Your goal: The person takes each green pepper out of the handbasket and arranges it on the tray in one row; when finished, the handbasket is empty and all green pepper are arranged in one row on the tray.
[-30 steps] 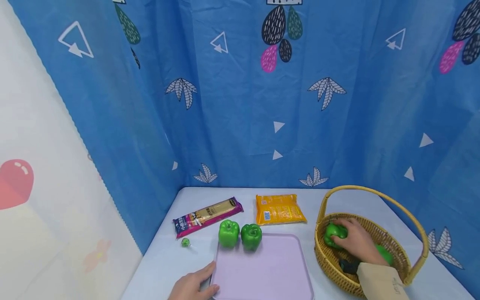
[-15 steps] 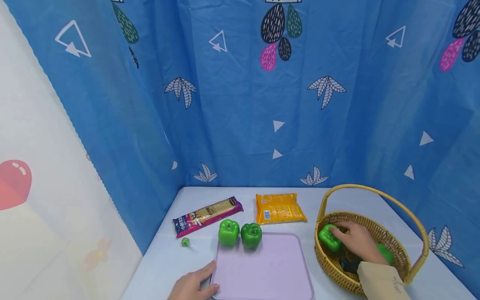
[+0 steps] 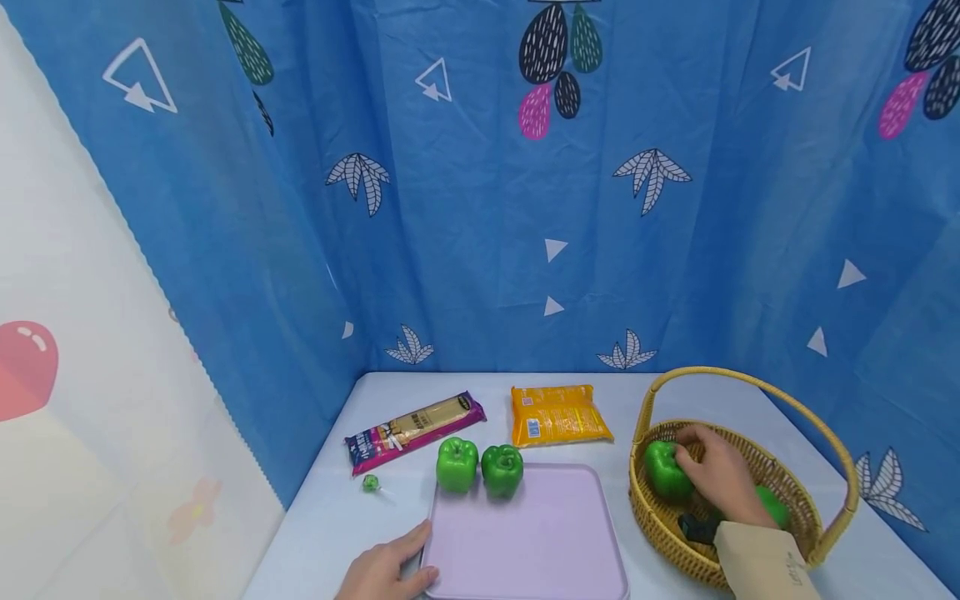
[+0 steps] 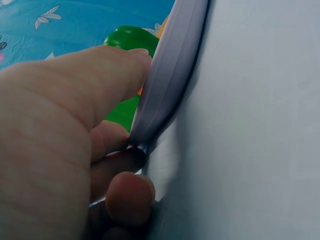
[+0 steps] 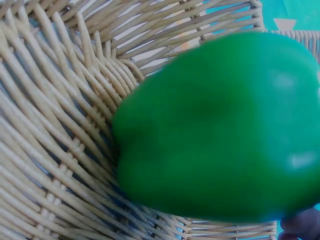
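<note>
My right hand reaches into the wicker basket and grips a green bell pepper. Blurred in the right wrist view, that bell pepper lies close against the woven wall, with a fingertip at the lower right corner. My left hand holds the left edge of a pale lilac tray. Seen from the left wrist, the thumb lies over the tray's rim, the other fingers curled below. Two more bell peppers, one bright green and one darker, stand at the tray's far left corner.
Partly hidden by my right arm, another green thing and a black object lie in the basket, whose handle arches above. Behind the tray are a long purple packet and an orange packet. A small green piece lies left.
Inside the basket, the bell pepper at my right hand has shifted and turned more upright, and the fingers have moved to its right side. My left hand stays on the tray.
</note>
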A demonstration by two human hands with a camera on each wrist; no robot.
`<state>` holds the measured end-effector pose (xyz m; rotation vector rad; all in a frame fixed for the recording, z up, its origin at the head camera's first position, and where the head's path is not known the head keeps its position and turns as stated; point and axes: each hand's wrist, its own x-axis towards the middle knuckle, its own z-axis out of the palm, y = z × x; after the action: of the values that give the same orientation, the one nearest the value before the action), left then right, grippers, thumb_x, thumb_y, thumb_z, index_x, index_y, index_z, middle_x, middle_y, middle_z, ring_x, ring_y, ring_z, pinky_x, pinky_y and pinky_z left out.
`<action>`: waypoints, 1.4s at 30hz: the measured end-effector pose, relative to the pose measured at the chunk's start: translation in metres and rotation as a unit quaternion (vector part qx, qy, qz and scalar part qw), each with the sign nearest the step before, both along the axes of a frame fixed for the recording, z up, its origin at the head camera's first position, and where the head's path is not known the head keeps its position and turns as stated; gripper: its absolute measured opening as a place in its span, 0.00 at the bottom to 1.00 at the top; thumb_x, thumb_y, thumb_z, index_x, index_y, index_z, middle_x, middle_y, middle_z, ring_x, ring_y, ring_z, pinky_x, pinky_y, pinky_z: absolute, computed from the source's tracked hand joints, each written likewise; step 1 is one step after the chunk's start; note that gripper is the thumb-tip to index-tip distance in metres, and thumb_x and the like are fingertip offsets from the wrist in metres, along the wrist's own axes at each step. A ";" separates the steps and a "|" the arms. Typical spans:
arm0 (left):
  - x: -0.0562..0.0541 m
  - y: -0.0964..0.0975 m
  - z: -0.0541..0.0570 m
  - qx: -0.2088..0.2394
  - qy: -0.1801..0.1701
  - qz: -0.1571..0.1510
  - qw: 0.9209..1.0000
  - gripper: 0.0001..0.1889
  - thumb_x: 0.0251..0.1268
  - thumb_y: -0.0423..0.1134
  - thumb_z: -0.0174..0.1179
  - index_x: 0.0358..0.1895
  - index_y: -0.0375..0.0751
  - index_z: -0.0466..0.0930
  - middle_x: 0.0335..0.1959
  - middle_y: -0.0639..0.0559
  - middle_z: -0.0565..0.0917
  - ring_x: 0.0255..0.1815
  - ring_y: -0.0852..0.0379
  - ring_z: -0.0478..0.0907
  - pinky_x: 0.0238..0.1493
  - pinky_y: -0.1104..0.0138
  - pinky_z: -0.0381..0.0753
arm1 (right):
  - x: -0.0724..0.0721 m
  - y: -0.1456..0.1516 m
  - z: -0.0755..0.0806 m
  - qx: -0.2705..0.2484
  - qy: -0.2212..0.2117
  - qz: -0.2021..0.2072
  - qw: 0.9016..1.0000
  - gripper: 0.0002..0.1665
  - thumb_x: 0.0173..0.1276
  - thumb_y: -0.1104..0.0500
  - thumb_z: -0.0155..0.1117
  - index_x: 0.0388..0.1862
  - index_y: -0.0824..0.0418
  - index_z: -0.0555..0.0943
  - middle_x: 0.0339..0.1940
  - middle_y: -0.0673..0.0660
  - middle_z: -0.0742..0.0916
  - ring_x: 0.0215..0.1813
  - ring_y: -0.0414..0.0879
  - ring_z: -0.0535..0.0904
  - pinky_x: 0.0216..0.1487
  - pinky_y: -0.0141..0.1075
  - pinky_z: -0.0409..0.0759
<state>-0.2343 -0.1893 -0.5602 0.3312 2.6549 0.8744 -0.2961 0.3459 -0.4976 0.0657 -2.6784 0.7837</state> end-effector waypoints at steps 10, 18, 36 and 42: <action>-0.001 0.000 -0.001 -0.003 0.002 0.002 1.000 0.46 0.65 0.71 0.60 0.77 0.43 0.68 0.75 0.46 0.74 0.71 0.33 0.73 0.65 0.33 0.75 | 0.001 -0.001 0.003 0.000 0.015 0.014 1.000 0.11 0.75 0.60 0.62 0.51 0.61 0.85 0.48 0.63 0.87 0.42 0.53 0.83 0.34 0.45 0.82; -0.002 0.000 0.000 -0.006 0.002 0.002 1.000 0.46 0.65 0.71 0.60 0.77 0.42 0.67 0.75 0.46 0.74 0.71 0.32 0.73 0.65 0.33 0.75 | -0.002 -0.003 0.003 0.001 -0.020 0.025 0.999 0.36 0.70 0.35 0.67 0.62 0.62 0.82 0.62 0.69 0.82 0.57 0.67 0.81 0.48 0.60 0.84; -0.003 0.000 -0.004 -0.001 -0.011 0.006 1.000 0.47 0.64 0.72 0.60 0.77 0.43 0.68 0.75 0.47 0.74 0.72 0.32 0.71 0.66 0.33 0.74 | -0.004 -0.002 0.001 -0.005 -0.053 0.039 0.998 0.24 0.65 0.54 0.71 0.56 0.62 0.79 0.58 0.67 0.80 0.43 0.52 0.76 0.35 0.40 0.76; -0.004 0.000 -0.005 0.001 -0.012 0.009 1.000 0.47 0.64 0.72 0.60 0.77 0.44 0.68 0.75 0.47 0.74 0.72 0.32 0.71 0.67 0.33 0.74 | -0.006 0.000 -0.002 0.007 -0.033 0.048 0.998 0.29 0.63 0.48 0.77 0.55 0.64 0.80 0.57 0.69 0.80 0.48 0.58 0.81 0.40 0.49 0.84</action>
<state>-0.2380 -0.1892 -0.5648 0.2958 2.6385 0.8817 -0.3016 0.3457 -0.4993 0.1763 -2.7599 0.8098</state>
